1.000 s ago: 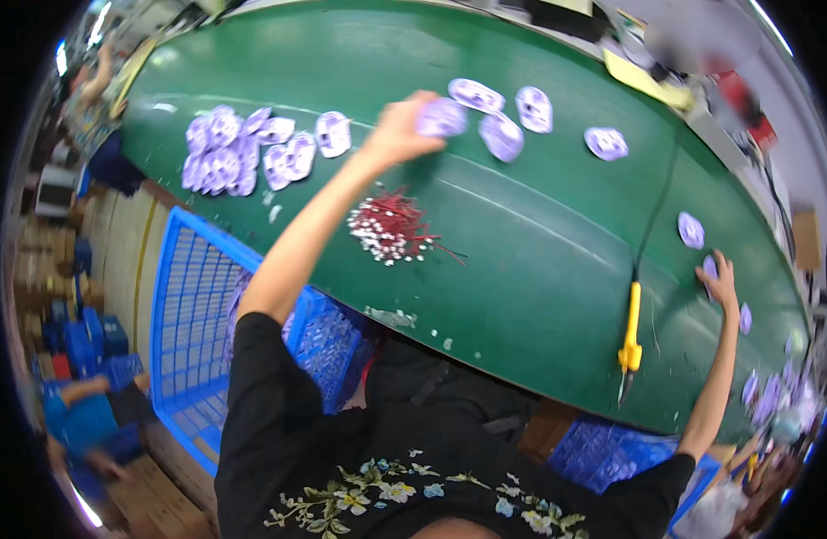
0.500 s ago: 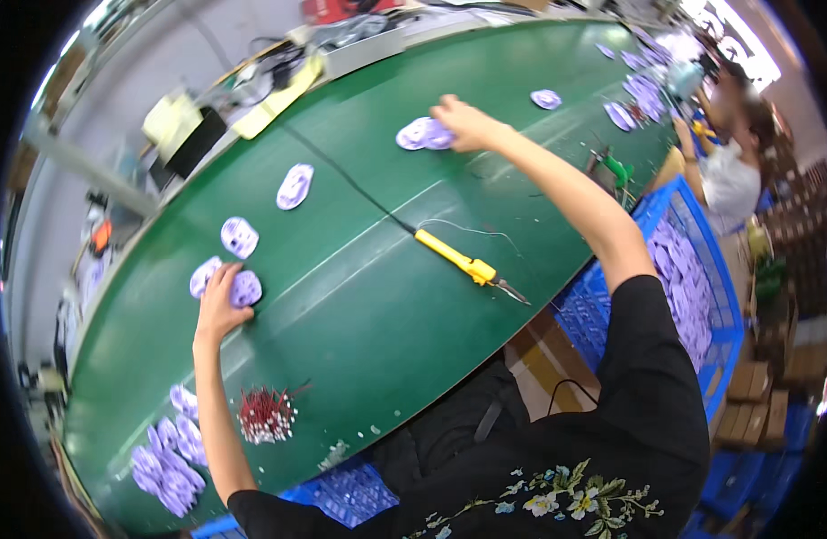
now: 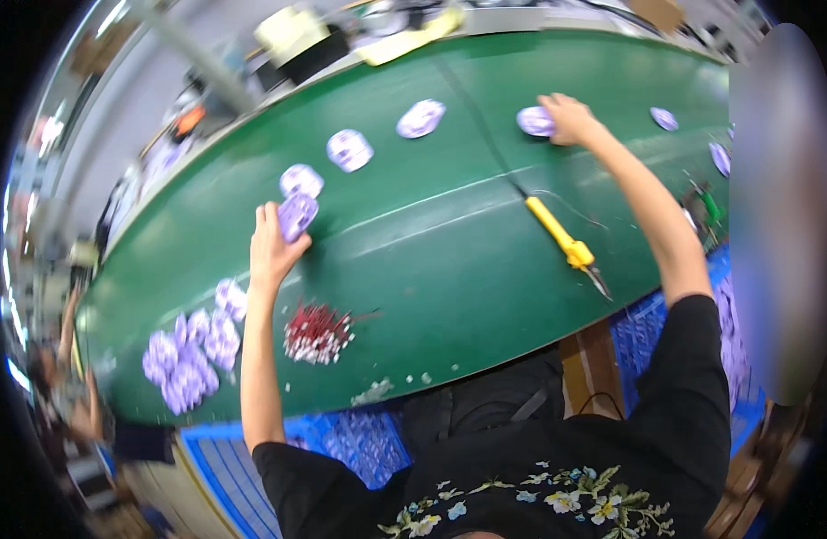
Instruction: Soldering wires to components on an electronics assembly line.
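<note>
Over the green desk, the left hand half-closes around a lilac plastic shell left of centre, while the bent fingers of the right hand touch another lilac shell farther right, its grip unclear.

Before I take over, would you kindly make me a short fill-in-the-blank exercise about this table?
1. The piece in the left hand is coloured ____.
2. The table top is coloured ____.
3. In the picture, the heap of similar pieces lies to the ____ of the red wires.
4. The yellow tool lies nearer to the person's ____ hand.

Missing words: purple; green; left; right.
</note>
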The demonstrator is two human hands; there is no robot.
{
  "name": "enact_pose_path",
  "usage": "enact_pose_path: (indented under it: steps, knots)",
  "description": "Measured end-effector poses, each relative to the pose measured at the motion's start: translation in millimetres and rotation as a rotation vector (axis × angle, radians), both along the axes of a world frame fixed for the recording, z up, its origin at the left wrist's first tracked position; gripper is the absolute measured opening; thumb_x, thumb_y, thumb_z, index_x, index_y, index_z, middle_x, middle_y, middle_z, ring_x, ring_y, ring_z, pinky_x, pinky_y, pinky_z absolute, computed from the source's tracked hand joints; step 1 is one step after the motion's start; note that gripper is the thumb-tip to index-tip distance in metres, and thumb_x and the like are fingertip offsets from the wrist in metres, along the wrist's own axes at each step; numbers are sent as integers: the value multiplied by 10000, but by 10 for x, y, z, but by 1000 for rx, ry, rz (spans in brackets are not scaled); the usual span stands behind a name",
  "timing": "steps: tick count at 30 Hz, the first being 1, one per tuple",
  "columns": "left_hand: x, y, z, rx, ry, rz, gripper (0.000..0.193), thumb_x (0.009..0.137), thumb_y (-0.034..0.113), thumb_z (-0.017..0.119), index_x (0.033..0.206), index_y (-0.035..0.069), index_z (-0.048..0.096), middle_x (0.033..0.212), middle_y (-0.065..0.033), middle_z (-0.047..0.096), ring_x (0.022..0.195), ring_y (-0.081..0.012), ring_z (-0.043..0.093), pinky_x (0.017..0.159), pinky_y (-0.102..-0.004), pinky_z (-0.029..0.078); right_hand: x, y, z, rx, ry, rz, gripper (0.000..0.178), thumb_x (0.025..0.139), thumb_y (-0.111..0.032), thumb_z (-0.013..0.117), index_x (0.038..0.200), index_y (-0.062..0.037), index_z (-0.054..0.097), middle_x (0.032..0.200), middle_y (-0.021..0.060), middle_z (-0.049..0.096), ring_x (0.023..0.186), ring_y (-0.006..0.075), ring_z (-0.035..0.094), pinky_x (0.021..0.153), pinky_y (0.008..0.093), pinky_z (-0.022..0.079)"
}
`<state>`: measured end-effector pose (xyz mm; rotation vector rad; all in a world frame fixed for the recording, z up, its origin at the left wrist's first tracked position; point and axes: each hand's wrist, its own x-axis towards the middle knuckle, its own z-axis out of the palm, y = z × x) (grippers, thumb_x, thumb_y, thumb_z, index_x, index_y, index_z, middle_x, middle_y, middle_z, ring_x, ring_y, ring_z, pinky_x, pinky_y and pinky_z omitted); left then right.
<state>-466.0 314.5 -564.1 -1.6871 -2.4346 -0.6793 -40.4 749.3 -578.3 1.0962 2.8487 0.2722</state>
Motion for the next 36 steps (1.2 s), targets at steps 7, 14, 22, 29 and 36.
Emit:
enact_pose_path:
  steps: [7, 14, 22, 29, 36]
  knots:
    - [-365, -1661, 225, 165, -381, 350, 489, 686, 199, 839, 1020, 20, 530, 884, -145, 703, 809, -280, 702, 721, -389, 528, -75, -15, -145, -417, 412, -203, 719, 777, -213, 638, 1454, -134, 409, 1181, 240, 646, 999, 364, 671, 852, 448, 529]
    - [-232, -3123, 99, -23, -320, 606, 648, 675, 258, 880, 1150, -38, 553, 1028, -176, 690, 939, -237, 672, 823, -366, 518, -872, -1595, 929, -942, 847, 214, 677, 771, 15, 621, 1409, -87, 418, 972, 26, 540, 890, 151, 558, 790, 320, 497]
    - [-29, -3056, 4, -236, -31, 734, 769, 680, 297, 875, 1317, 57, 516, 1204, -220, 604, 1092, -413, 597, 915, -455, 488, -3352, -4100, 461, -760, 280, 922, 502, 714, -124, 712, 1160, -32, 501, 1048, 198, 644, 1009, 397, 641, 813, 508, 542]
    - [-81, -3008, 49, -191, 31, 640, 728, 694, 36, 712, 1385, 35, 481, 1256, -228, 530, 1151, -425, 538, 1001, -460, 441, -3922, -5011, 74, -930, 439, 1023, 802, 711, -113, 719, 1443, -48, 398, 1271, 290, 501, 1151, 453, 565, 929, 493, 522]
    - [-12, -2427, 18, -63, 32, 477, 619, 782, 10, 625, 1385, 20, 484, 1343, -252, 496, 1257, -428, 478, 1076, -480, 380, -3502, -2827, 114, -590, 546, 735, 707, 731, -219, 723, 1359, 18, 500, 1341, 244, 541, 1245, 395, 509, 1056, 446, 439]
